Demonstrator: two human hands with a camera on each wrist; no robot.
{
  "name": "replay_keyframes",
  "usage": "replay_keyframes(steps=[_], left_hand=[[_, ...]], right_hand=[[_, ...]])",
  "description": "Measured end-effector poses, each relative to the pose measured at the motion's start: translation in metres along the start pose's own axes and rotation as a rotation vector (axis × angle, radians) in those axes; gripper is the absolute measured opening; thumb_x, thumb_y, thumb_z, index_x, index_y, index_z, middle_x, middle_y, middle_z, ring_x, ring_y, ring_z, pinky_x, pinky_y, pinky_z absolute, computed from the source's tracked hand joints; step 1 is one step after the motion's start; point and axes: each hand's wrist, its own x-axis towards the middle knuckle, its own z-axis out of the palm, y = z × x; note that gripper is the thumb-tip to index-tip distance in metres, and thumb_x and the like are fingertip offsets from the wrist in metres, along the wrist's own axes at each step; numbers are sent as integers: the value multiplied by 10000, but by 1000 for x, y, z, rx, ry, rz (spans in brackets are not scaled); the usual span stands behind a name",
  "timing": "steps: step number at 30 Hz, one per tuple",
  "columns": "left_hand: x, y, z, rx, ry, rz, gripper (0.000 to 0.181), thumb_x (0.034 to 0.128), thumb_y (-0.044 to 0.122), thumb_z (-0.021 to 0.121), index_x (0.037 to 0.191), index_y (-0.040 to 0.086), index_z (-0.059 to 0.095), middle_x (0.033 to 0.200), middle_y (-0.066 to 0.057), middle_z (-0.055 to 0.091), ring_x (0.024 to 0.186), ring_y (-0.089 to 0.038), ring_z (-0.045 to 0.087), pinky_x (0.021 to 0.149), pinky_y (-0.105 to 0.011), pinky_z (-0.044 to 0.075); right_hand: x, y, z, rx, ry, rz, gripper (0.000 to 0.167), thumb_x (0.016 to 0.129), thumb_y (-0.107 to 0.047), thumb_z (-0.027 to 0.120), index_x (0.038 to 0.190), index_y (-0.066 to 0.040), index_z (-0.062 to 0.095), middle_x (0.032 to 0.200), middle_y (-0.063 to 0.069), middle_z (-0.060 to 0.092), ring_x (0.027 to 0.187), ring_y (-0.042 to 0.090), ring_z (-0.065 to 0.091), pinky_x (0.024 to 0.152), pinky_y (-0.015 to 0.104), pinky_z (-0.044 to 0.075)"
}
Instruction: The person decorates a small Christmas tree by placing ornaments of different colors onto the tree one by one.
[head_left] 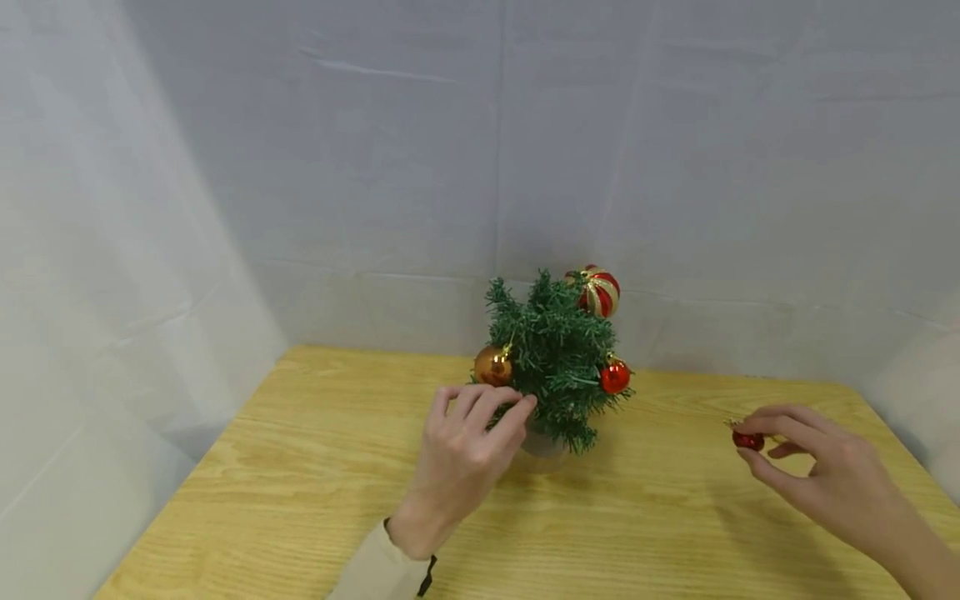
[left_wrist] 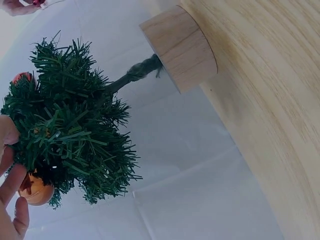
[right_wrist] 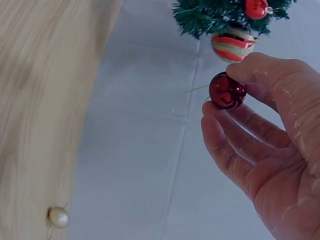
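Clearly apart from each other, the two hands work on either side of the little tree. The right hand (head_left: 832, 471) pinches a dark red ball (right_wrist: 227, 91) between thumb and fingertips, holding it above the tabletop (head_left: 315, 467), away from the branches and off to the right of the tree (head_left: 555, 333). A thin wire hook (right_wrist: 196, 89) sticks out from the ball, its bent end free.

The left hand (head_left: 468, 437) is at the tree's near left side, fingers bent, just beside the orange ball (head_left: 493, 367); its fingertips are partly hidden, so I cannot tell whether it pinches a twig or the ball's hanger, or only touches them. A pale sleeve (head_left: 382, 571) covers that forearm, with a dark band (head_left: 427, 577) at the wrist.

The tree stands upright on the tabletop, its green trunk (left_wrist: 120, 83) set in a round wooden base (left_wrist: 181, 49). Besides the orange ball on its left, it carries a shiny red ball (head_left: 615, 377) on its right side and a larger red-and-gold striped ball (head_left: 600, 293) higher up at the right.

Farther out, a small pearl-coloured ball (right_wrist: 59, 217) lies near the tabletop's edge in the right wrist view. Pale, creased sheeting (head_left: 375, 167) hangs behind the tabletop.
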Motion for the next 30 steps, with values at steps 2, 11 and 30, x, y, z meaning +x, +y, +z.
replay_keyframes(steps=[2,11,30], left_hand=[[0,0,0,-2,1,0,289,777,106,830,1058,169,796,996,-6,733,860,-184,667,759,-357,519],[-1,-1,0,5,-3,3,206,846,125,757,1040,176,800,993,0,732,855,-182,665,761,-355,516],[2,-1,2,-55,45,-26,183,961,223,639,960,162,811,952,-1,735,823,-183,665,747,-360,501]], right_hand=[[2,-5,0,43,11,-7,545,591,162,860,990,-196,760,1050,-94,666,850,-144,604,639,49,497],[10,-23,1,146,12,-61,573,614,153,872,1018,-234,747,1093,-147,664,860,-94,654,692,71,529],[23,-55,4,354,14,-116,402,732,109,839,1039,-138,756,1110,-32,700,848,-11,691,723,105,549]])
